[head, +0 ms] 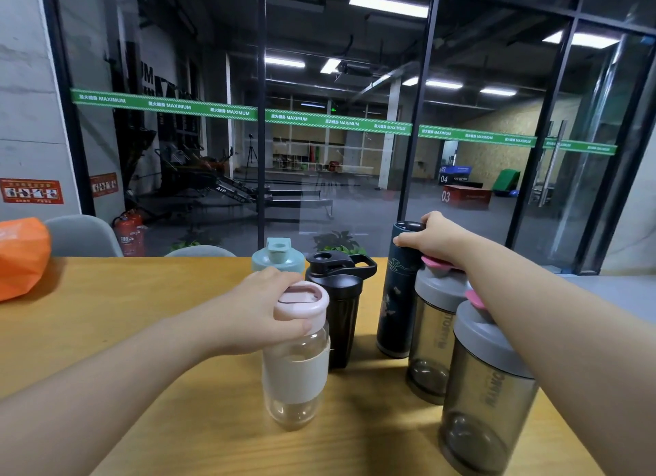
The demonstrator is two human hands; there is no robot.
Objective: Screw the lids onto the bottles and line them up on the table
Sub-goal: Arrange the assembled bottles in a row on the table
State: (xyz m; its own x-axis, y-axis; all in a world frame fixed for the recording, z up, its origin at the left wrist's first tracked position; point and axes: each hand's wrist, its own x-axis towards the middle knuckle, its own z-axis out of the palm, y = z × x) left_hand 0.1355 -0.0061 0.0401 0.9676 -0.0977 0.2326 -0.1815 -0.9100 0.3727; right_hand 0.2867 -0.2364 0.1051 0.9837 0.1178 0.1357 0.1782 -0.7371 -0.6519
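A clear bottle with a white sleeve (pixel 296 372) stands near the middle of the wooden table (pixel 142 333); my left hand (pixel 264 310) grips its pink lid (pixel 303 300) from the left. Further back, my right hand (pixel 431 234) holds the top of a tall dark patterned flask (pixel 395 298). Between them stands a black shaker bottle (pixel 340 298) with its lid on. A teal-lidded bottle (pixel 277 257) shows behind my left hand, its body hidden. Two smoky shakers with grey lids stand at the right, one behind (pixel 435 337) and one in front (pixel 486 401), partly covered by my right forearm.
An orange bag (pixel 21 255) lies at the table's far left. Grey chair backs (pixel 83 236) rise beyond the far edge, in front of a glass wall. The table's right edge runs close beside the nearest shaker.
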